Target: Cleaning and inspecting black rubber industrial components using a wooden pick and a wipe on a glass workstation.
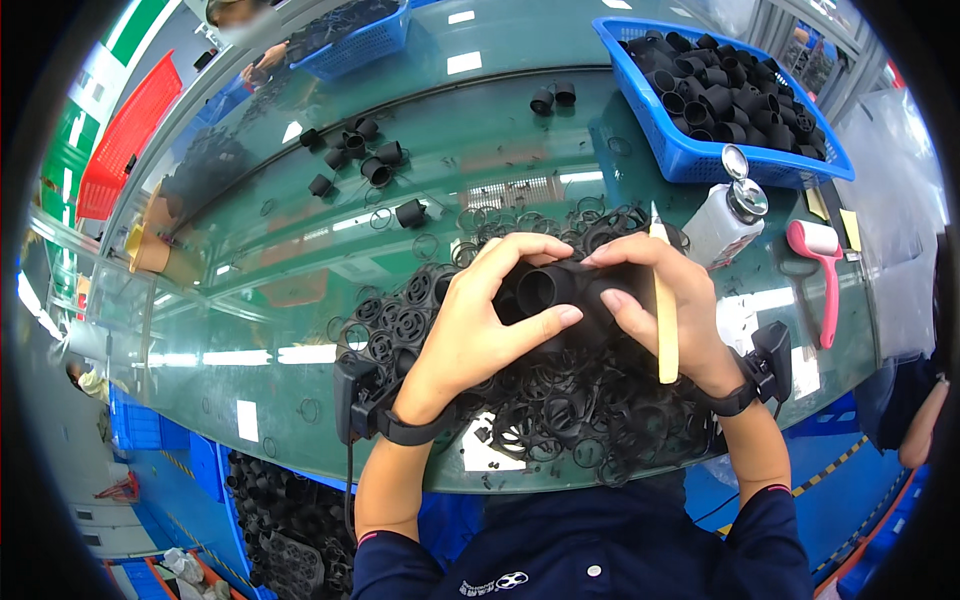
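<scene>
Both hands meet over a pile of black rubber or plastic rings and scraps (570,420) at the table's near edge. My left hand (480,315) is curved round a short black tube-shaped part (537,290), its round opening facing left and up. Against the part's right side, the fingertips of my right hand (665,285) also close in. A slim yellow-handled knife (667,340) is tucked in my right hand, its pointed tip upward and its handle end toward me. What the right fingertips pinch at the part is partly hidden.
A blue basket (740,160) full of black tube parts stands at the far right. Near it are a pump bottle (725,225) and a pink-handled lint roller (827,270). Loose black parts (375,170) lie on the green table (250,290). A person's hand (265,62) shows across the table.
</scene>
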Demonstrator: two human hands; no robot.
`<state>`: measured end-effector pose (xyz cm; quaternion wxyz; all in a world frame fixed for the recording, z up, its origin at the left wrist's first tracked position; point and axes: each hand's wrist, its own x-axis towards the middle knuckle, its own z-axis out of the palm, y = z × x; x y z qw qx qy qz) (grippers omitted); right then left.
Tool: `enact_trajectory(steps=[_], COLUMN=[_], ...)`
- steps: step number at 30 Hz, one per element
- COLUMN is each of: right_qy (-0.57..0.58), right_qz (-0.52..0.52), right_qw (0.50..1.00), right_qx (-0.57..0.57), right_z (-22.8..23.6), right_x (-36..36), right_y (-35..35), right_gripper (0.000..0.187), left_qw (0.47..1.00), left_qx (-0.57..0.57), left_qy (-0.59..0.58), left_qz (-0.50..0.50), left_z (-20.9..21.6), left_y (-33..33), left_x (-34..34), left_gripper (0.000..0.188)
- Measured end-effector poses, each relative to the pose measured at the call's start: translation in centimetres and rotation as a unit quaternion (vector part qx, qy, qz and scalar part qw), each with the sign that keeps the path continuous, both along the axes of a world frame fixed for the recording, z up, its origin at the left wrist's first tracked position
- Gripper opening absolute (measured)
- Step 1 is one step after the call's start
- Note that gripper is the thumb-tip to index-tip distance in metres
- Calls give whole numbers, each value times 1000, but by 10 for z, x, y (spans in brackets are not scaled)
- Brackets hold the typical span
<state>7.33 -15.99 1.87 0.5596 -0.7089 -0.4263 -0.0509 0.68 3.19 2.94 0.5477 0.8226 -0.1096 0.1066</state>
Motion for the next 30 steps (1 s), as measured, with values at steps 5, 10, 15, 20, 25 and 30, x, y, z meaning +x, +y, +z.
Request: enact_trajectory(steps=[5, 10, 15, 20, 25, 30], right_qy=[2, 201, 214, 100, 92, 285], right_qz=[-33, -2, 30, 29, 5, 16], right_qw=[999, 973, 960, 992, 995, 948], right_qx=[35, 117, 179, 71, 42, 140], right_z=[-5, -5, -7, 1, 1, 6], right_x=[3, 1, -1, -11, -19, -27], right_y=[1, 1, 4, 2, 6, 2], right_gripper=[23, 28, 68, 31, 14, 15], left_qw=[941, 986, 976, 956, 948, 943], left_qx=[239, 44, 64, 88, 85, 98], left_qy=[-207, -56, -59, -178, -212, -222], left_qz=[122, 152, 201, 214, 223, 230], left_z=[-5, -14, -19, -31, -36, -37], left_y=[-7, -28, -42, -47, -40, -42], left_x=[1, -17, -32, -30, -28, -35], left_gripper=[35, 32, 34, 36, 38, 39])
